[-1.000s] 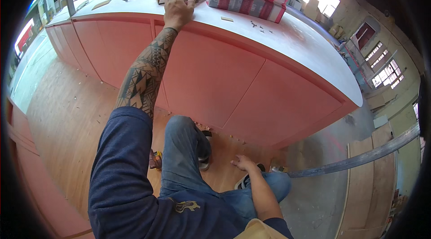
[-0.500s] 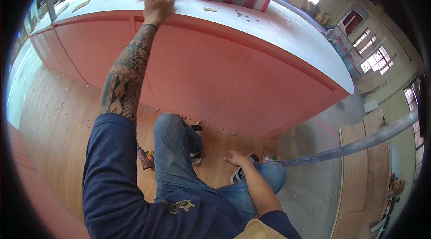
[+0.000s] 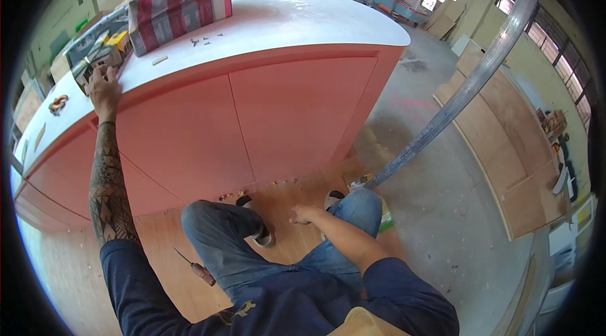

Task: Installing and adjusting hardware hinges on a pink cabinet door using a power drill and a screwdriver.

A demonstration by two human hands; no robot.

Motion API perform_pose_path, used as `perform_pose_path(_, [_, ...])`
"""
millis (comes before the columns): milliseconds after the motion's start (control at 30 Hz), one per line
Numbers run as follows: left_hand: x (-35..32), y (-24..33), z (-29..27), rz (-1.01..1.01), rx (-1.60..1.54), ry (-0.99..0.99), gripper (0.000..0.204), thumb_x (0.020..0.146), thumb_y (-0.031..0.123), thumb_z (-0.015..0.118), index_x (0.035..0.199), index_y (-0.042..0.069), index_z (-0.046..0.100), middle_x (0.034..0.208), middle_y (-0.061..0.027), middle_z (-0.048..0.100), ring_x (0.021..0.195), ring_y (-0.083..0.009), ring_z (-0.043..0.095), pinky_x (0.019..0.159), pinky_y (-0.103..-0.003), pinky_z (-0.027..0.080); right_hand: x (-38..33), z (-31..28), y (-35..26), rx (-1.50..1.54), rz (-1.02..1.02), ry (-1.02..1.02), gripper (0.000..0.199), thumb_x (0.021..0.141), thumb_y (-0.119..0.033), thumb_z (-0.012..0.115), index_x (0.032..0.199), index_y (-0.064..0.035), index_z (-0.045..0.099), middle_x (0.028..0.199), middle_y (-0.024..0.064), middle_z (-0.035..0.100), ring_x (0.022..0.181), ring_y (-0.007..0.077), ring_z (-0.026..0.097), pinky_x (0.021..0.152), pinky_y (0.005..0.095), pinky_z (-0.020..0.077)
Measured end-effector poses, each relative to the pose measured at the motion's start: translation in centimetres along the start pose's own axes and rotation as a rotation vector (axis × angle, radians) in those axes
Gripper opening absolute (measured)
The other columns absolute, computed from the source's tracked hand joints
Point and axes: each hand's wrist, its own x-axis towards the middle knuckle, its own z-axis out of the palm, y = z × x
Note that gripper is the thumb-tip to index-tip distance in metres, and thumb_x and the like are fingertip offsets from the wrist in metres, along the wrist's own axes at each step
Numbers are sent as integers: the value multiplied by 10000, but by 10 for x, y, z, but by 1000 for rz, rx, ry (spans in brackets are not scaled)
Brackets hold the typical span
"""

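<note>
My left hand [image 3: 104, 91] is stretched out to the small boxes [image 3: 108, 58] at the near edge of a white-topped, pink-fronted counter [image 3: 303, 27]. Its thumb and fingers are apart and bent over the nearest box; the fingertips are hidden. My right hand [image 3: 305, 214] hangs in front of my right knee with loosely bent fingers, and I see nothing in it. To the right of the boxes stands a package in a red-and-white striped bag [image 3: 180, 1]. Several small dark screw-like pieces [image 3: 202, 41] and a flat tan piece [image 3: 160, 60] lie near it.
An orange-handled tool [image 3: 58, 104] lies at the counter's left. A power drill with a long bit [image 3: 203, 274] rests on the wood-look floor by my left leg. The grey pole [image 3: 454, 90] slants up beside my right knee. Plywood sheets [image 3: 499, 153] are at the right.
The view has swung to the right, so the counter and boxes sit further left. My left hand stays at the boxes. My right hand's fingers are more bent than before.
</note>
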Motion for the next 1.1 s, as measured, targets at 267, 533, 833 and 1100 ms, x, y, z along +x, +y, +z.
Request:
perform_pose_path(267, [7, 152, -20, 545, -331, -59, 378, 928, 139, 699, 1294, 108, 611, 1235, -143, 618, 1170, -368, 574, 1030, -490, 454, 0, -10, 32, 41, -31, 172, 781, 967, -568, 611, 1559, -92, 429, 1603, 146, 433, 1465, 330, 429, 1185, 468, 372])
perform_pose_path(533, [25, 264, 49, 713, -293, -840, 610, 966, 288, 620, 1502, 46, 460, 1433, -270, 549, 1298, -465, 545, 1083, -509, 450, 7, -24, 13, 176, -137, 264, 754, 963, -500, 645, 1528, -40, 451, 1530, 224, 494, 1322, 369, 567, 1091, 453, 458])
perform_pose_path(833, [84, 177, 108, 1018, -194, -944, 309, 925, 232, 609, 1099, 6, 728, 1052, -253, 707, 1025, -444, 660, 908, -522, 521, -30, -77, -32, 206, -335, 459, 485, 798, -304, 749, 1198, -33, 705, 1119, 250, 721, 1073, 421, 692, 934, 508, 548])
perform_pose_path(1100, [52, 259, 41, 822, -310, -792, 135, 814, 114, 686, 820, -18, 714, 765, -246, 660, 737, -400, 691, 670, -446, 528, -42, -75, -41, 311, -404, 649, 333, 806, -283, 762, 1003, -15, 765, 1057, 224, 746, 1049, 395, 713, 872, 523, 574])
